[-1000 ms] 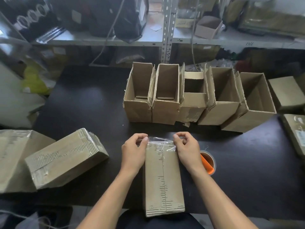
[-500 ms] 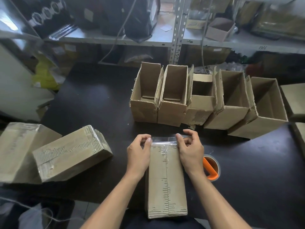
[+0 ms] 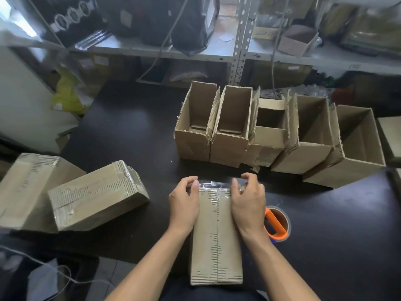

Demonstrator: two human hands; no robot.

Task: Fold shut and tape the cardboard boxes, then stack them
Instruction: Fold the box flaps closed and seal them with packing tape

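A closed, narrow cardboard box (image 3: 216,242) lies lengthwise in front of me on the black table (image 3: 121,137), its near end over the table's front edge. Clear tape (image 3: 213,185) crosses its far end. My left hand (image 3: 184,203) grips the far left corner, thumb on the tape. On the far right corner rests my right hand (image 3: 247,203), its thumb pressing the tape and the other fingers curled above the far edge. Two taped boxes (image 3: 95,194) lie at the left. Several open boxes (image 3: 230,127) stand in a row behind.
An orange-handled tape roll (image 3: 277,224) lies just right of my right wrist. Further boxes (image 3: 390,135) sit at the right edge. A metal shelf (image 3: 238,40) with bags and a small box runs behind the table. A white cord (image 3: 65,276) lies below the front left.
The tape flap at the box's far end has been pressed down flatter. My right fingers have lifted and curled above the far edge. The view has shifted slightly.
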